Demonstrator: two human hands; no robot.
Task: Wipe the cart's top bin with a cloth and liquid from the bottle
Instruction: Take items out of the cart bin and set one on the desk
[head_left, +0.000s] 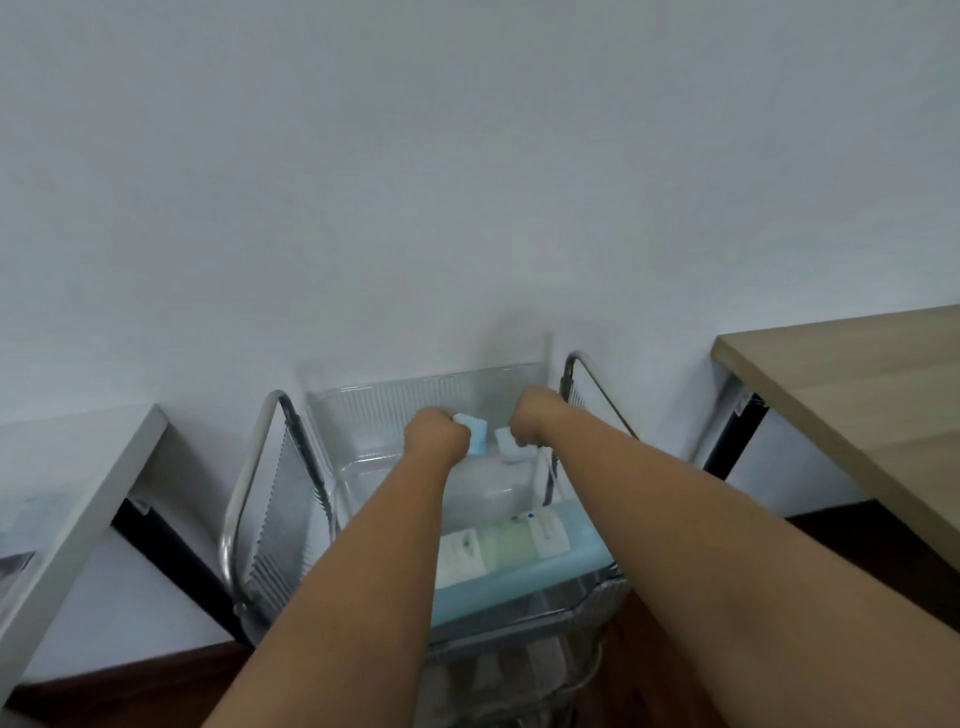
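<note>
Blue cloth (491, 441) stretched left-right, each end held in a grip above the bin (415, 387).

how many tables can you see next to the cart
2: a grey table to the left of the cart, and a wooden table to its right. Both run out of frame; nothing else table-like shows.

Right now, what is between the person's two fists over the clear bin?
In the head view, light blue cloth sits between the left hand and right hand, bunched in each grip, over the clear top bin.
</note>
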